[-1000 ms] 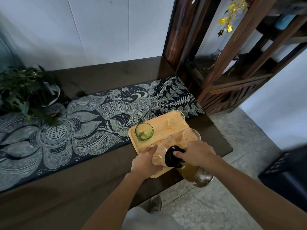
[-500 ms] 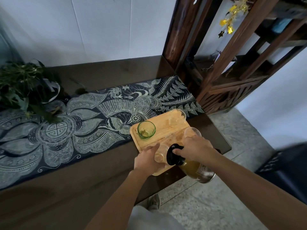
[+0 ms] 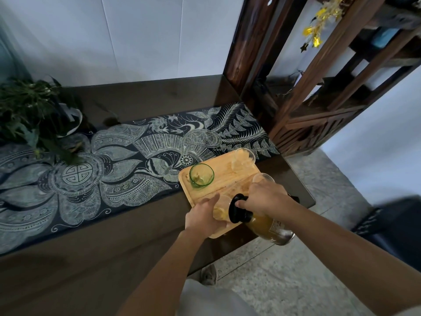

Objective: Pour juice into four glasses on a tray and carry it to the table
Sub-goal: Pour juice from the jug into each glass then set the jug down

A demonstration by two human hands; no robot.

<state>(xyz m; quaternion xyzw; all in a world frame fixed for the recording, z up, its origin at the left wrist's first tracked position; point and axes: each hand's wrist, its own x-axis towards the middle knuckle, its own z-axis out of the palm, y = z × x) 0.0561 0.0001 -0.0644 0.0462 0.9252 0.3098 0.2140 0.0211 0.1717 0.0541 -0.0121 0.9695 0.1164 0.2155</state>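
Location: the wooden tray lies right of centre in the frame, at the right end of the dark table, its far part on the patterned runner. It carries a green glass at its left and two clear glasses toward its upper right.

Left hand: at the tray's near corner; fingers curled about the near clear glass, thumb lying along its left side; the fingertips are hidden.

Right hand: fingers closed round the neck of the juice bottle, just behind its black cap.

Orientation: the bottle's long axis runs from lower right to upper left; base low at the right, off the table edge; mouth directed at the held glass, touching it or just beside it; which, I cannot tell.

Handling, as judged: the bottle appears to be glass, part full of amber juice, so weighted toward the base, rigid and smooth; a neck grip alone invites slipping, and support nearer the shoulder is advisable. The glasses are light, fragile and easily tipped; each should be steadied at the wall. The tray is stiff; take it at both short ends and keep it level.
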